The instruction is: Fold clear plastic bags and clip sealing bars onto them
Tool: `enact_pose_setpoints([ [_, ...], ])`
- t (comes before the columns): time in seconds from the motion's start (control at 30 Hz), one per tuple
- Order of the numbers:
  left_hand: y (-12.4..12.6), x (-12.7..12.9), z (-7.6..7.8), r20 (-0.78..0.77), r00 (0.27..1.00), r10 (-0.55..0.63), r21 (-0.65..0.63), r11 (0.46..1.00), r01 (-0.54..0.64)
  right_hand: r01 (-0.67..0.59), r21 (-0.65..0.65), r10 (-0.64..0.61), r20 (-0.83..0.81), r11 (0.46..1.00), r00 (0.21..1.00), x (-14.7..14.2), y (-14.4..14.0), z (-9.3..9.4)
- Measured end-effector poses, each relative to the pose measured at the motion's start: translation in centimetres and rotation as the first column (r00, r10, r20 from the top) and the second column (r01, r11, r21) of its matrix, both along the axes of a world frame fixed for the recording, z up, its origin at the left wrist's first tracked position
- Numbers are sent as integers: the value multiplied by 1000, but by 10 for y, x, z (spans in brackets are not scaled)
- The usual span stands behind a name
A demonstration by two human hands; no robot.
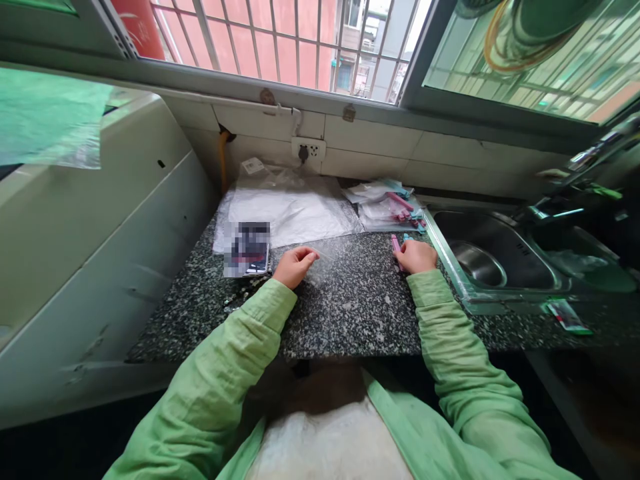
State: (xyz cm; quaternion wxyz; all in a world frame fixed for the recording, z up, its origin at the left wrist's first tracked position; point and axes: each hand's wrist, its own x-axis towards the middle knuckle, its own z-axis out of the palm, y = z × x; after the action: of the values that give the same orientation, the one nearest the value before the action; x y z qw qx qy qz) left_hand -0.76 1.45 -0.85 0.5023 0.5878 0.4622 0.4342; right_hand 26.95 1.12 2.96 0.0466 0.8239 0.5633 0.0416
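Note:
My left hand (295, 267) is closed in a pinch at the edge of a thin clear plastic bag (330, 257), which lies nearly invisible over the speckled counter. To the right, the fingers of my right hand (420, 257) curl down onto a slim pink plastic stick (395, 243). A small light-blue piece (407, 237) pokes out just beyond the knuckles; its lower part is hidden by the hand. Behind that hand lies a pile of clear bags (383, 217) with pink and blue plastic pieces in and on them.
A stack of clear bags (295, 213) lies against the wall at the back left. A phone (257, 257), its screen blurred, rests by my left hand. The steel sink (475, 303) borders the right side. Near it lies a small packet (567, 315). A wall socket (309, 148) has a black plug.

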Motion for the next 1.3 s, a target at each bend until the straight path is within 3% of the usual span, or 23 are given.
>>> enact_pose_setpoints([
  [0.2, 0, 2, 1, 50, 999, -4, -70, 998, 8, 5, -36, -5, 10, 999, 1000, -11, -4, 1],
  [0.33, -1, 5, 3, 94, 995, -26, -125, 991, 37, -167, 128, 171, -20, 978, 985, -23, -7, -5],
  [0.43, -1, 5, 2, 83, 995, -47, -129, 990, 57, -372, 348, 419, -68, 860, 905, -39, -11, -12],
  [0.53, -1, 6, 0, 67, 995, -67, -144, 987, 76, -519, 527, 646, -78, 673, 759, -61, -19, -16],
  [0.6, -2, 6, -1, 51, 995, -81, -150, 985, 88, -585, 592, 757, -66, 554, 650, -76, -25, -19],
  [0.7, -3, 8, -1, 33, 994, -101, -138, 985, 104, -636, 620, 832, -48, 459, 553, -90, -30, -24],
  [1.0, -4, 8, -1, -34, 994, -103, -46, 994, 102, -704, 577, 856, 17, 414, 517, -95, -29, -38],
  [1.3, -7, 8, 6, -36, 995, -89, -63, 994, 87, -750, 528, 858, 74, 399, 508, -98, -30, -39],
])
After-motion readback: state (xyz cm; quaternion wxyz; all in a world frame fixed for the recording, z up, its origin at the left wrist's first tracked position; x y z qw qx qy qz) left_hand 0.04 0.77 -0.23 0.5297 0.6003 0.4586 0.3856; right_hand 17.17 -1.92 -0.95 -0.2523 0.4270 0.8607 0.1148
